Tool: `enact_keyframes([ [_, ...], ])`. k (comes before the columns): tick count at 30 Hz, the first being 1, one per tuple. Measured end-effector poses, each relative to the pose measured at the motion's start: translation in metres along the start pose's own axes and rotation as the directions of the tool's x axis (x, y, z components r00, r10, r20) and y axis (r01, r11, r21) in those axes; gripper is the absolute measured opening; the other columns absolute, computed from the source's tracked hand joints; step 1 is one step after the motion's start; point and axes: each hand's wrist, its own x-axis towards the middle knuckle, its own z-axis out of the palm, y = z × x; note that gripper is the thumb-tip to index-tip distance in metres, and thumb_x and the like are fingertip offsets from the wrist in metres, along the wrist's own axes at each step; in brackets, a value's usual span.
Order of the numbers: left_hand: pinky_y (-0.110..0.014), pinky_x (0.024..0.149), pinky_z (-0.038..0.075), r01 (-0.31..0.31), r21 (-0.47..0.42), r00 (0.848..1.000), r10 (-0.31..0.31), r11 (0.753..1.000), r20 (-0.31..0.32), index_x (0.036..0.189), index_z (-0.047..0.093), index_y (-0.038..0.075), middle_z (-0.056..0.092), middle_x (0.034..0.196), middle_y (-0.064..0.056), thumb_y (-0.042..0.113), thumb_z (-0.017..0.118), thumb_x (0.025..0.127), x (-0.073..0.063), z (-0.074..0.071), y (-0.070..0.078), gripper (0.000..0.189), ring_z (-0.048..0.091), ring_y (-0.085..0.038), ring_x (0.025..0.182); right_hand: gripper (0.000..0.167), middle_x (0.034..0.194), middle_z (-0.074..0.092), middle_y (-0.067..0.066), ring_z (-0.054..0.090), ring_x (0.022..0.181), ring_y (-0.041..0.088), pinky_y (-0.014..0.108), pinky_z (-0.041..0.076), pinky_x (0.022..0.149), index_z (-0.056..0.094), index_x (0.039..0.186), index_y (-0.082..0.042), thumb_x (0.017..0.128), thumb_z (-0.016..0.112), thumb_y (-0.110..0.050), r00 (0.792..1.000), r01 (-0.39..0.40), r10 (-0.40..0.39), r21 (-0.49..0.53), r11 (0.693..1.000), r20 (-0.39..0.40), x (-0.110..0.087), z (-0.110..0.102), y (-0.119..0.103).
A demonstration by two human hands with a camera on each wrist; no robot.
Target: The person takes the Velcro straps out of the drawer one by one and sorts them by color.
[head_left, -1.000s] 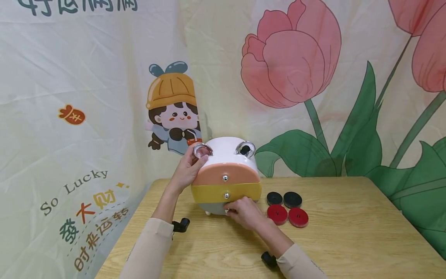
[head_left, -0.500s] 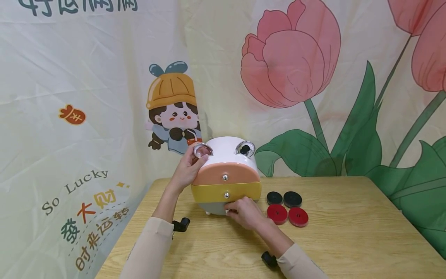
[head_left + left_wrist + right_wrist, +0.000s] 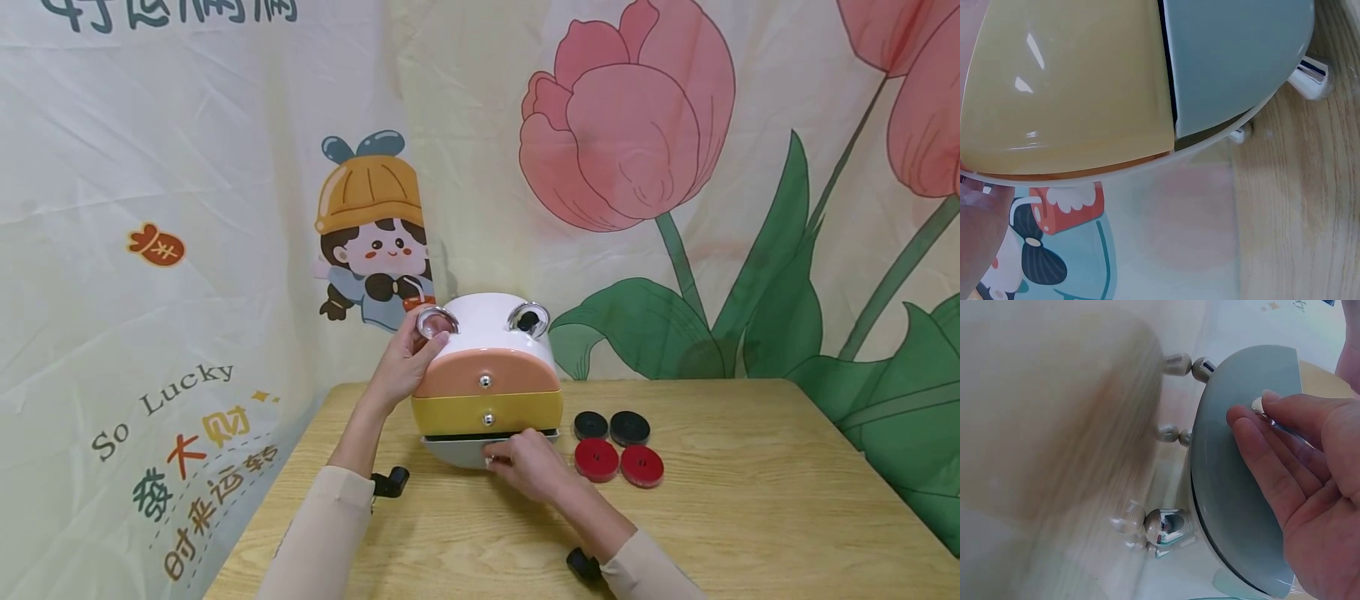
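A small rounded drawer box (image 3: 487, 321) has a white top, two chrome-rimmed eyes and silver knobs. Its orange drawer (image 3: 450, 375) and yellow drawer (image 3: 450, 414) sit flush. The grey bottom drawer (image 3: 450, 452) stands slightly out, with a dark gap along its top edge. My right hand (image 3: 532, 462) pinches that drawer's silver knob (image 3: 1259, 407) between thumb and fingers. At the box's upper left, my left hand (image 3: 403, 362) holds the side by the left eye (image 3: 437, 323), thumb in front; its other fingers are mostly hidden. The left wrist view shows the yellow and grey fronts (image 3: 1241, 62) close up.
Right of the box lie two black discs (image 3: 630, 428) and two red discs (image 3: 597, 460) with centre holes. The wooden table (image 3: 750, 500) ends at a printed cloth backdrop (image 3: 480, 167). Short silver feet (image 3: 1166, 526) hold up the box.
The grey bottom drawer has come out a little toward me, opening a dark gap under the yellow one. My right hand moved slightly nearer with the knob; my left hand stayed put.
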Motion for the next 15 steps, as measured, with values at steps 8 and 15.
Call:
enact_keyframes([
  [8, -0.023, 0.098, 0.052, 0.028, -0.002, 1.0, -0.028, 1.0, 0.002, 0.156, 0.035, 0.027, 0.056, 0.142, -0.007, 0.042, 0.066, 0.102, -0.0006, -0.001, 0.0017, 0.065, 0.058, -0.028, 0.123, 0.005, 0.077, 0.071, -0.013, 0.05, 0.063, -0.003, 0.013, 0.045, 0.061, 0.079, 0.094, -0.021, 0.093, 0.079, -0.016, 1.0, 0.016, -0.016, 0.025, 1.0, 0.007, -0.0048, -0.0006, -0.005],
  [15, -0.028, 0.101, 0.053, 0.037, 0.005, 0.999, -0.037, 0.999, 0.001, 0.157, 0.035, 0.029, 0.056, 0.142, -0.006, 0.046, 0.067, 0.101, -0.0003, -0.0007, 0.0003, 0.066, 0.058, -0.028, 0.123, 0.004, 0.078, 0.071, -0.013, 0.051, 0.064, -0.004, 0.012, 0.044, 0.061, 0.079, 0.093, -0.02, 0.094, 0.078, -0.016, 1.0, 0.019, -0.019, 0.042, 0.999, 0.01, -0.0069, -0.0031, -0.0089],
])
